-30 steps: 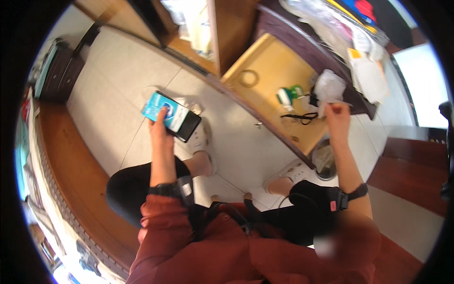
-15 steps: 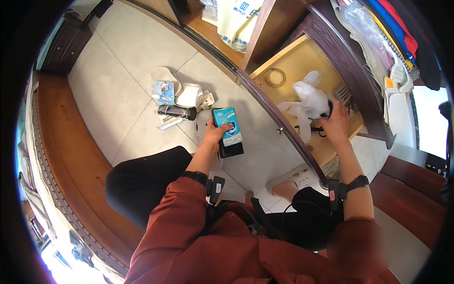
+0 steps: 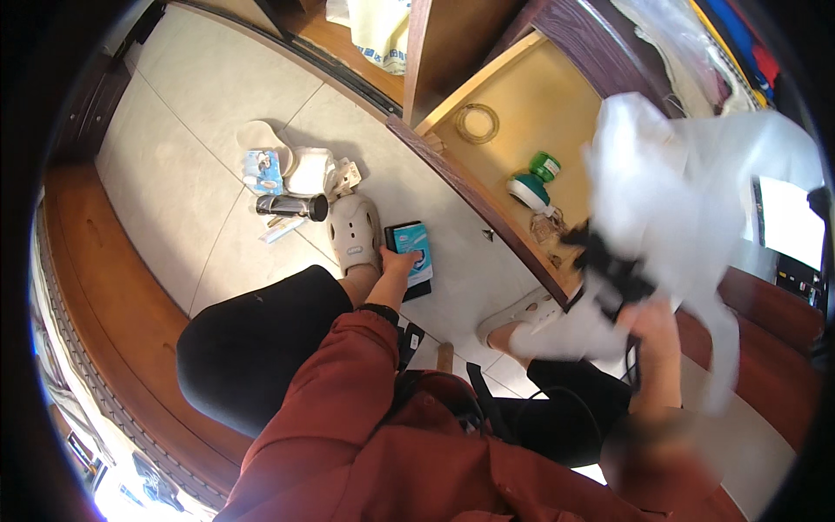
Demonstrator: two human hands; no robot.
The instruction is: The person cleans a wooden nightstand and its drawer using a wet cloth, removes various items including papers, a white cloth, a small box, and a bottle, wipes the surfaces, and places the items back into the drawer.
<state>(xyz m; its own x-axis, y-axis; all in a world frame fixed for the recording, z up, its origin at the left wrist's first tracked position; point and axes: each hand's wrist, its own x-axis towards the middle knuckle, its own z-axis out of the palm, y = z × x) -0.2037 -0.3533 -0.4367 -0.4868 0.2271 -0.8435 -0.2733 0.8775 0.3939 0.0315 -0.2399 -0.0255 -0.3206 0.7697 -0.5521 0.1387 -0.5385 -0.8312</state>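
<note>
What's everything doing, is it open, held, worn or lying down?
Drawer, pulled open
Blue packet, held in the left hand
Dark bundle, held in the right hand, blurred
White bag, up in the air, blurred
Tan coil, wound in a ring
Dark cylinder, lying on its side
Left shoe, worn

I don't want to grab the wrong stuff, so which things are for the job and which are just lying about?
Seem to be for the job:
- blue pack, in the left hand
- white bag and blurred black thing, at the right hand

Seem just lying about:
- coil and green jar, in the drawer
- dark cylinder, on the floor
</note>
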